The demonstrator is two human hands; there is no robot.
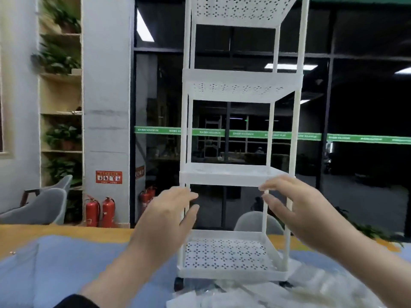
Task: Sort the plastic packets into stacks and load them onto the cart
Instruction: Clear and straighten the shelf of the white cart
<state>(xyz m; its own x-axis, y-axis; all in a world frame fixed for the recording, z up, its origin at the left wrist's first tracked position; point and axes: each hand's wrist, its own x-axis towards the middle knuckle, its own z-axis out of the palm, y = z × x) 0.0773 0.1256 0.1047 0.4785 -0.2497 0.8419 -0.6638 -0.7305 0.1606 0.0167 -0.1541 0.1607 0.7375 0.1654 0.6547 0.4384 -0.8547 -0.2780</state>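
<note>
A tall white cart (235, 176) with several perforated tiers stands on the blue-covered table, its black wheels at the table's near part. Its tiers hold nothing that I can see. My left hand (169, 214) is raised at the cart's front left post, fingers straight, between the two lower tiers. My right hand (295, 205) is raised at the front right post, fingers spread, just below the second tier's rim. Whether either hand touches a post I cannot tell. Clear plastic packets (255, 294) lie in a loose heap on the table in front of the cart's base.
The blue cloth (77, 267) covers a yellow-edged table. Grey chairs (44, 205) stand at the left and behind the cart. Red fire extinguishers (100, 212) sit by a pillar. A plant shelf (62, 96) is at the far left, dark glass walls behind.
</note>
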